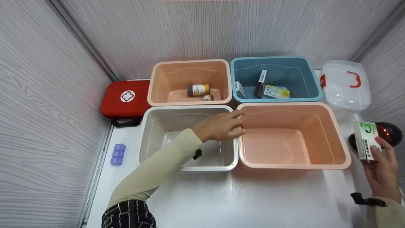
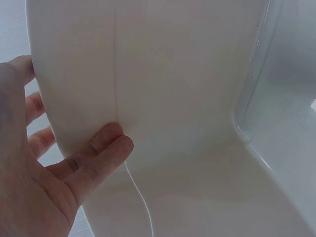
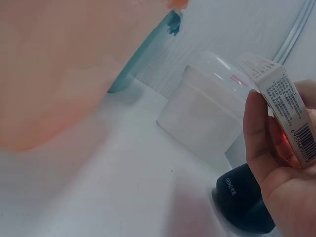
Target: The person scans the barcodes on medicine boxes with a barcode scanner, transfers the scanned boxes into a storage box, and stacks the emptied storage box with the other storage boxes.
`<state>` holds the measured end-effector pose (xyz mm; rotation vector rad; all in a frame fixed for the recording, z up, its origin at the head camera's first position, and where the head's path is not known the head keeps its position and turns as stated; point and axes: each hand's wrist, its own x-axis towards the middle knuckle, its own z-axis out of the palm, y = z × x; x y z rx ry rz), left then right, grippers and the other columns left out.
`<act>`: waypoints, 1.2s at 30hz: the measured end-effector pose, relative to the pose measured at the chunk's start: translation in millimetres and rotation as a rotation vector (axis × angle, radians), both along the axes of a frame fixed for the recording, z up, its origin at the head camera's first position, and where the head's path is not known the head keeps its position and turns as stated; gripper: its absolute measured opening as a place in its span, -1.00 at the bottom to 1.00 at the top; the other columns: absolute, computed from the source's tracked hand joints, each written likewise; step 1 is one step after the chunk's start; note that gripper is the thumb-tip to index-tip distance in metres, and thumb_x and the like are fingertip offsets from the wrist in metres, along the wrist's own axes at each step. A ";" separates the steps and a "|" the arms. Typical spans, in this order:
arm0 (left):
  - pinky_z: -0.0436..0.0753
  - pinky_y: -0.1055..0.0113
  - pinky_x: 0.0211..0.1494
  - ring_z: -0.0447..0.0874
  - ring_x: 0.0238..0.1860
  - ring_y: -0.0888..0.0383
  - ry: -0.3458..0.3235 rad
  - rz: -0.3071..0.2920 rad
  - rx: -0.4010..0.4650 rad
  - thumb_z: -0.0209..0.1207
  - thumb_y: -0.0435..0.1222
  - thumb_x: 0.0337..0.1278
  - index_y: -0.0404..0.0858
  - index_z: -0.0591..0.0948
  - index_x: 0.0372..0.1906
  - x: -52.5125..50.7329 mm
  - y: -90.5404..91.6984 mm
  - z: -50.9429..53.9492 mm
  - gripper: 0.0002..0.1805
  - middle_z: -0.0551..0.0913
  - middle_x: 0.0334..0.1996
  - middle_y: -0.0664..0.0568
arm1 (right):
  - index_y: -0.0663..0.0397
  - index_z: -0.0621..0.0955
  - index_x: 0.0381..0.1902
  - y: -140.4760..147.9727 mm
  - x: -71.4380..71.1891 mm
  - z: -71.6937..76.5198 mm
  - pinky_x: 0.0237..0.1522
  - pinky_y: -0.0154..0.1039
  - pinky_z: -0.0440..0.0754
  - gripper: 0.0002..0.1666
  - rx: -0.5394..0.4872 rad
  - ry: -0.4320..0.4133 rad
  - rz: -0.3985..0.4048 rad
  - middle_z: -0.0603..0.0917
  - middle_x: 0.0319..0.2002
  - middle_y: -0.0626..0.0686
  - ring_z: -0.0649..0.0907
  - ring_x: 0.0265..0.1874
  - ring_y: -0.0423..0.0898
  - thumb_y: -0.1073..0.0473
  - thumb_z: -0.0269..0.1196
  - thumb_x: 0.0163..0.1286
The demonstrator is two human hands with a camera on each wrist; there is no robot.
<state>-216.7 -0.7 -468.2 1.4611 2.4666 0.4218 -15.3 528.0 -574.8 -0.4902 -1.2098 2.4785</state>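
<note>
My left hand [image 1: 221, 126] holds the right rim of the white bin [image 1: 190, 168], where it meets the front peach bin [image 1: 294, 166]. In the left wrist view, digits of the left hand [image 2: 54, 173] lie on both sides of the white wall [image 2: 187, 98]. At the far right, my right hand [image 1: 383, 164] holds a green and white medicine box [image 1: 367, 139] upright, in front of a black barcode scanner [image 1: 394, 134] with red lights. The right wrist view shows the barcode side of the box [image 3: 289, 106] in the right hand [image 3: 276, 173].
Behind stand a peach bin [image 1: 174, 65] with two bottles [image 1: 199, 90] and a blue bin [image 1: 272, 59] with several medicine boxes [image 1: 277, 91]. A red first-aid case [image 1: 126, 104], a purple pill organizer [image 1: 118, 154] and a clear lidded box [image 1: 343, 85] flank them.
</note>
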 end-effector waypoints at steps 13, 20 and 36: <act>0.55 0.03 0.54 0.59 0.42 -0.07 -0.014 0.018 -0.015 -0.06 0.15 0.71 -0.01 0.61 0.32 0.2 -1.4 -0.5 -0.53 0.28 0.68 -0.04 | -0.14 0.42 0.58 0.5 -5.1 8.5 -0.10 -0.35 0.78 -0.39 0.127 -0.043 0.012 0.44 0.34 -0.13 0.72 0.06 -0.21 0.35 0.16 0.69; 0.55 0.04 0.55 0.57 0.43 -0.06 -0.015 0.013 -0.035 -0.05 0.14 0.72 -0.01 0.60 0.34 -0.2 -2.1 0.9 -0.53 0.27 0.68 -0.05 | -0.12 0.38 0.61 1.8 -34.3 53.9 -0.10 -0.45 0.74 -0.36 0.372 -0.008 0.075 0.45 0.34 -0.14 0.62 0.13 -0.21 0.29 0.21 0.68; 0.55 -0.02 0.56 0.54 0.49 -0.11 -0.028 0.025 -0.033 -0.04 0.15 0.71 -0.01 0.61 0.33 0.5 1.6 1.0 -0.53 0.27 0.69 -0.06 | 0.11 0.51 0.49 -52.6 -160.7 142.9 -0.29 -0.34 0.77 -0.45 0.510 0.090 0.361 0.62 0.13 0.05 0.73 -0.14 -0.14 0.42 0.24 0.61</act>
